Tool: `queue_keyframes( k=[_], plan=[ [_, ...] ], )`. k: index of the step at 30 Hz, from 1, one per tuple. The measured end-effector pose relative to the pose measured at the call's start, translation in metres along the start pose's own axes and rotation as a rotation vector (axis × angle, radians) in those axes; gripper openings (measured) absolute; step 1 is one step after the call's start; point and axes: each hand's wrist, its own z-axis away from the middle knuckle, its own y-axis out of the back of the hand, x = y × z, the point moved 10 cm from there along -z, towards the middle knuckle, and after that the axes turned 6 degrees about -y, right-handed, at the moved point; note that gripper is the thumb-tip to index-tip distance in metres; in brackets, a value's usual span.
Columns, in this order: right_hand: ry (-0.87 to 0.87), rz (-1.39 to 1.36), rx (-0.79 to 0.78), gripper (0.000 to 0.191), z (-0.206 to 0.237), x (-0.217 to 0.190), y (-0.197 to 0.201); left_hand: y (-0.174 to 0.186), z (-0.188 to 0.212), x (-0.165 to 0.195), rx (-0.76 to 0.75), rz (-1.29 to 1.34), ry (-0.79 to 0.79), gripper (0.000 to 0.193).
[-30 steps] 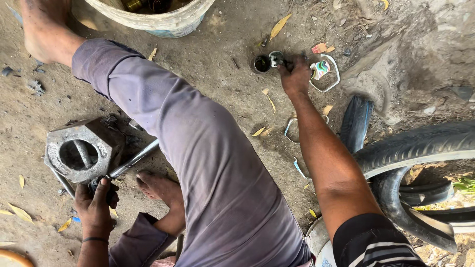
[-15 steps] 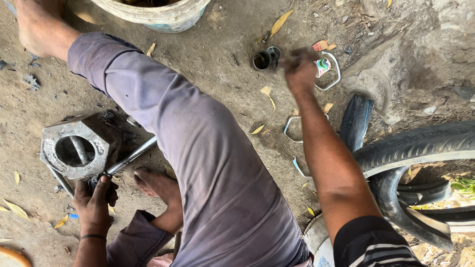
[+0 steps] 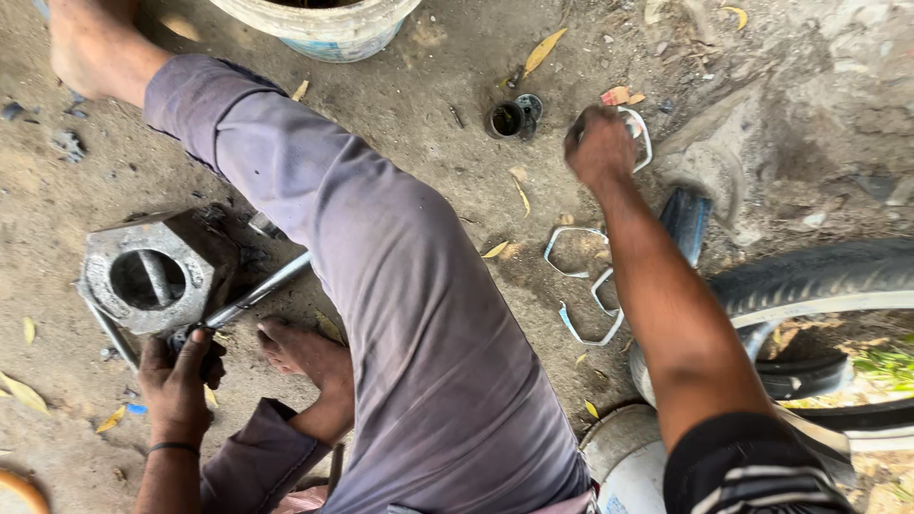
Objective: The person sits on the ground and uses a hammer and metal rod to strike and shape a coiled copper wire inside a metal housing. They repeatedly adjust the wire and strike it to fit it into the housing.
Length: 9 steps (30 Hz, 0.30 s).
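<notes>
Just above the left hand (image 3: 179,379), which is closed around the dark grip of a long silvery metal rod (image 3: 255,295), sits a grey hexagonal metal block with a round bore (image 3: 152,276); the rod's long axis slants up and right from the fist, past the block's lower edge. Far across the grey-trousered leg (image 3: 381,286), the right hand (image 3: 600,148) is fisted beside a small dark metal cup (image 3: 506,119); what it holds I cannot tell.

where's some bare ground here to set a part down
Bare dirt lies between the bucket and the small black cup, and left of the hexagonal metal block. It is crowded by the right hand, metal clips and tyre.
</notes>
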Motion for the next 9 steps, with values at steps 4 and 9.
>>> queue_keyframes(
  k=[4,9],
  plan=[
    [0.287,0.13,-0.116,0.024,0.075,0.003,-0.041,-0.008,0.003,0.005,-0.044,0.053,-0.004,0.018],
    [0.295,0.498,-0.957,0.023,0.226,0.066,-0.147,-0.015,0.004,0.016,-0.077,0.058,-0.019,0.018]
  ],
)
